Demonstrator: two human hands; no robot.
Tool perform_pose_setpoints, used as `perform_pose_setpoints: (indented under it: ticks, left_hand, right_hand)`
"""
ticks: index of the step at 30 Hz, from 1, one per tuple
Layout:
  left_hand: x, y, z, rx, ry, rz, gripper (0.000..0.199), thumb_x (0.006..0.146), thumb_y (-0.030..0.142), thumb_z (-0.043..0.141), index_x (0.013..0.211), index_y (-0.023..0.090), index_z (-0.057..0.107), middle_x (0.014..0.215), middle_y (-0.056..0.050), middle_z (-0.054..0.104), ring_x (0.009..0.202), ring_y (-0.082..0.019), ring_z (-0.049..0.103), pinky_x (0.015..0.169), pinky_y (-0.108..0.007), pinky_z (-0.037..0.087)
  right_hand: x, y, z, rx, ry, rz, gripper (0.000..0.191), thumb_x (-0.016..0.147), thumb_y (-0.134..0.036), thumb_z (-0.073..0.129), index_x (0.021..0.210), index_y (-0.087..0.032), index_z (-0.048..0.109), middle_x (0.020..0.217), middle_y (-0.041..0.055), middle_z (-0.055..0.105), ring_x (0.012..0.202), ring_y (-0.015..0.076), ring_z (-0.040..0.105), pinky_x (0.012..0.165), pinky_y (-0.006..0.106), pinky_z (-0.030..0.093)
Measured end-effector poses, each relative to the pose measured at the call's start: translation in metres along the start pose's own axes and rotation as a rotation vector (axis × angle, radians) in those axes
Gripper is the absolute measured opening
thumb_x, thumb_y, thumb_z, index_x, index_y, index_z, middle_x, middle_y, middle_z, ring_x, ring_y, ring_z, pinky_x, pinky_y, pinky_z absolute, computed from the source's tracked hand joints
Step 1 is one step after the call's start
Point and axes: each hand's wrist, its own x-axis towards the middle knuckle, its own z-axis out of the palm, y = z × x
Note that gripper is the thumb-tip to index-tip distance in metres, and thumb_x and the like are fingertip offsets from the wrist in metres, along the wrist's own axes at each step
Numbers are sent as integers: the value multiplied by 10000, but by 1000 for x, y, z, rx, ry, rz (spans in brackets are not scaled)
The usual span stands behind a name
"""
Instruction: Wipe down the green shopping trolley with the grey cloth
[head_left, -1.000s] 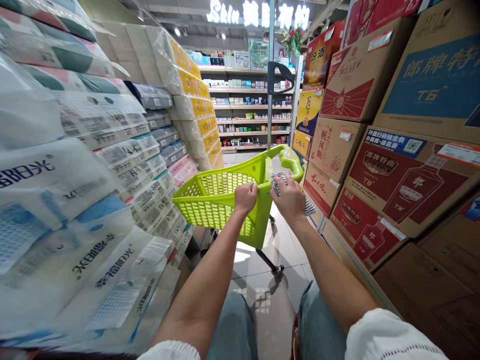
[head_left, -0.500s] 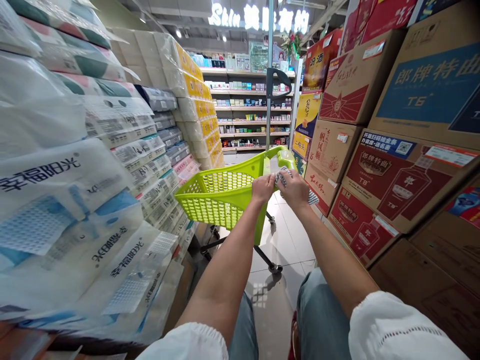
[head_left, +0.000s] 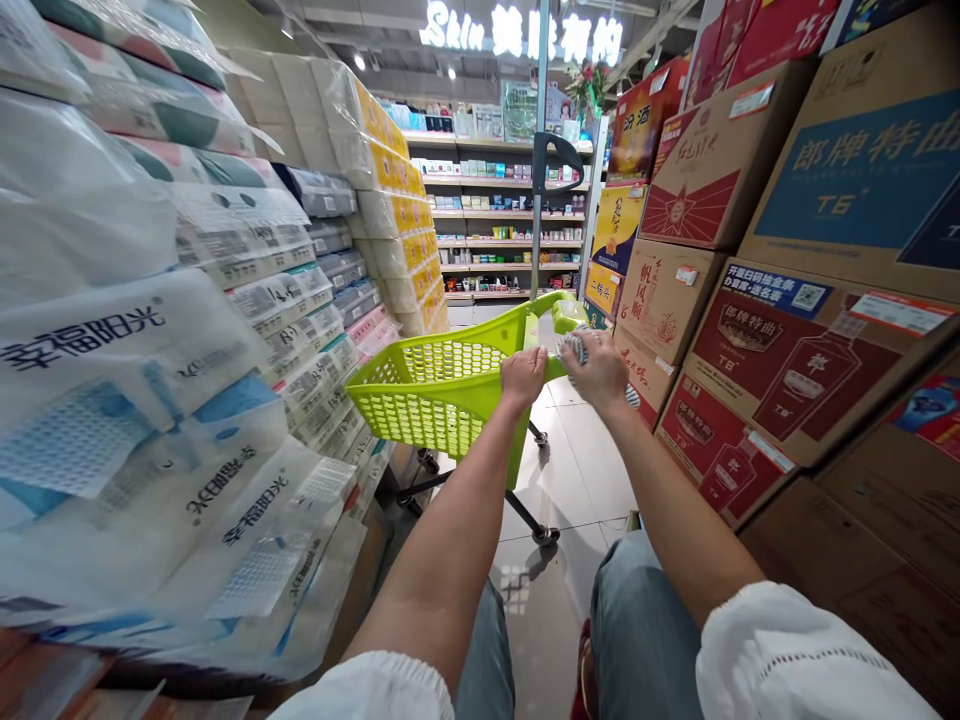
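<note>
A lime-green shopping cart (head_left: 435, 405) with a perforated basket stands in front of me, turned partly to the left. My left hand (head_left: 523, 377) is closed around the near part of its green handle. Just to the right, my right hand (head_left: 598, 368) has its fingers wrapped on a grey-and-white striped cloth (head_left: 574, 348), which rests against the handle bar. A corner of the cloth shows below the right wrist. The palm side of both hands is hidden. A grey pole with a dark loop handle (head_left: 557, 165) rises behind the cart's handle.
Packs of tissue paper (head_left: 112, 380) are stacked along the left. Cardboard cartons (head_left: 802, 360) pile up on the right. Shelves (head_left: 510, 225) of small goods stand ahead, under a lit sign. Tiled floor (head_left: 581, 460) shows between the stacks, with cart wheels on it.
My right hand has moved slightly right with the striped cloth, a little apart from my left hand. My left hand has stayed on the handle, shifting barely left.
</note>
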Motion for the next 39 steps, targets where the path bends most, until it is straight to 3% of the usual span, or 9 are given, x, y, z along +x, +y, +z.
perform_pose_setpoints:
  ticks: [4, 7, 9, 15, 22, 25, 31, 39]
  left_hand:
    - [-4, -4, -5, 7, 8, 24, 463, 982, 414, 222, 825, 232, 618, 890, -44, 693, 827, -190, 610, 720, -296, 360]
    - [-8, -4, -10, 8, 0, 34, 458, 981, 424, 233, 836, 232, 623, 901, -44, 694, 832, -190, 611, 714, -294, 360]
    - [-11, -3, -13, 23, -6, 33, 479, 979, 445, 226, 825, 230, 626, 882, -45, 693, 815, -189, 610, 700, -292, 358]
    - [-13, 3, -15, 47, 8, 15, 512, 978, 454, 214, 767, 224, 619, 814, -40, 683, 757, -180, 597, 691, -295, 344]
    - [-15, 1, -19, 38, -8, 18, 410, 972, 369, 275, 810, 226, 624, 863, -34, 693, 801, -175, 599, 683, -280, 333]
    - [-16, 2, -22, 40, -17, -6, 424, 968, 380, 288, 762, 223, 623, 836, -31, 691, 782, -170, 597, 661, -280, 325]
    - [-18, 5, -24, -43, -4, -9, 446, 957, 424, 305, 714, 213, 613, 794, -31, 682, 707, -158, 570, 622, -277, 295]
    - [-17, -11, -34, -119, 1, -6, 421, 926, 411, 339, 632, 205, 560, 719, -23, 647, 661, -152, 527, 591, -270, 263]
  right_hand:
    - [-27, -18, 10, -84, -24, -187, 433, 880, -431, 485, 1272, -263, 562, 1318, 116, 498, 1018, 247, 536, 775, 324, 461]
    - [-29, -18, 10, -109, -48, -259, 401, 896, -385, 465, 1268, -272, 565, 1303, 106, 522, 1022, 238, 534, 813, 324, 450]
    - [-21, -10, 6, -99, -49, -232, 397, 893, -384, 464, 1256, -265, 572, 1252, 97, 561, 981, 224, 551, 799, 313, 449]
    - [1, 8, -7, -15, 77, 30, 407, 881, -369, 444, 1223, -212, 597, 1138, 105, 613, 920, 223, 579, 755, 310, 456]
    - [-26, -30, -5, -85, -126, -220, 426, 885, -413, 455, 1277, -281, 558, 1294, 89, 551, 1002, 252, 563, 790, 330, 455]
    - [-21, -29, -10, -98, -147, -180, 420, 878, -402, 455, 1257, -263, 573, 1276, 95, 566, 996, 259, 568, 789, 335, 453]
    - [8, -2, -22, 24, -130, -14, 386, 856, -376, 439, 1161, -233, 628, 1101, 78, 655, 918, 233, 598, 774, 336, 465]
    - [-2, -9, -20, 138, -129, -118, 364, 866, -377, 446, 1155, -229, 611, 1144, 76, 644, 1001, 246, 602, 829, 358, 483]
